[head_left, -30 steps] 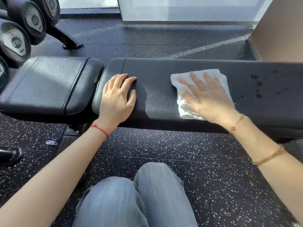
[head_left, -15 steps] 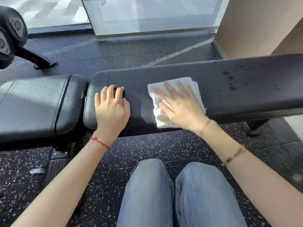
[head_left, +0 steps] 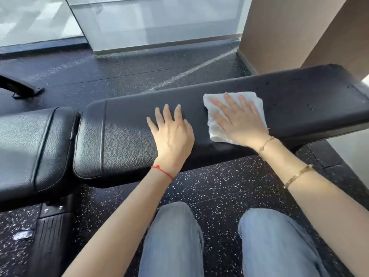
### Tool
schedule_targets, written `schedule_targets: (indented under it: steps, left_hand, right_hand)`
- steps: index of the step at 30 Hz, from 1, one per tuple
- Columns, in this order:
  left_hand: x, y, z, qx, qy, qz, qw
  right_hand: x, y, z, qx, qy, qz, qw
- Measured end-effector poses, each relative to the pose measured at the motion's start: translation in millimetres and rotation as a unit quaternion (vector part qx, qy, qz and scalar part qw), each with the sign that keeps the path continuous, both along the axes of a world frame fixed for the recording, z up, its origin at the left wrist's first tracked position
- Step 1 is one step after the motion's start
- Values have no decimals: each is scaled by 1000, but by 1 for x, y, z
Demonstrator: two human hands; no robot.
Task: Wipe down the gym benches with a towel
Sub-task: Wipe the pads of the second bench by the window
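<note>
The right hand (head_left: 240, 124) lies flat, fingers spread, pressing a folded white towel (head_left: 233, 116) down onto the long black padded surface (head_left: 299, 100); the grip is open, palm on the cloth, not pinching it. The towel sits about midway along the surface's length, nearer its right end than its left, with its near corner just at the front edge and its far corner close to the back edge. The left hand (head_left: 172, 134) rests palm-down on bare padding just beside the towel, to its left and not touching it, fingers extended and slightly apart, its grip open as well and holding nothing. Its wrist, which wears a thin red string (head_left: 162, 172), crosses the front edge. The right forearm carries two gold bracelets (head_left: 298, 176). Small dark specks dot the surface toward its right end; whether they are marks or holes is hard to tell. Left of the surface's rounded left end, across a narrow gap, lies a separate black seat pad (head_left: 30, 148). Two knees in light blue jeans (head_left: 173, 240) show below, over the speckled black floor (head_left: 219, 186)
</note>
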State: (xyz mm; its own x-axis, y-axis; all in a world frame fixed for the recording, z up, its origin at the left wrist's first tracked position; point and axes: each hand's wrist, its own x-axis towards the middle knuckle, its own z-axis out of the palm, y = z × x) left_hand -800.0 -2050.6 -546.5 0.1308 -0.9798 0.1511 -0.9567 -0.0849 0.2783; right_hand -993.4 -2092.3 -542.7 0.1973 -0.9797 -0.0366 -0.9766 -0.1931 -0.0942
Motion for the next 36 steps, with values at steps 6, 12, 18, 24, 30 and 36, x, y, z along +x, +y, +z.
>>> schedule_targets:
  steps: [6,12,18,24,30,36]
  left_hand:
    - [-14,-9,-9,-33,-4,54,998]
    - [-11,-7,-10,-49,4,66,997]
    - [-13,-5,-8,-57,15,75,995]
    - [-16,-5,-4,-69,11,82,994]
    - [-14,-4,-5,-70,19,75,995]
    - [-15,-4,-9,-62,25,84,994]
  right_hand:
    - [4,-87,8,43,-16,23,999]
    - [5,-46,7,27,-17,193,981]
    - [-94,-43,5,30,-12,194,980]
    - [-52,-110,13,50,-5,170,984]
    - [-61,-22,-1,7,-14,319,948]
    - [-136,22,-21,-132,34,316,939]
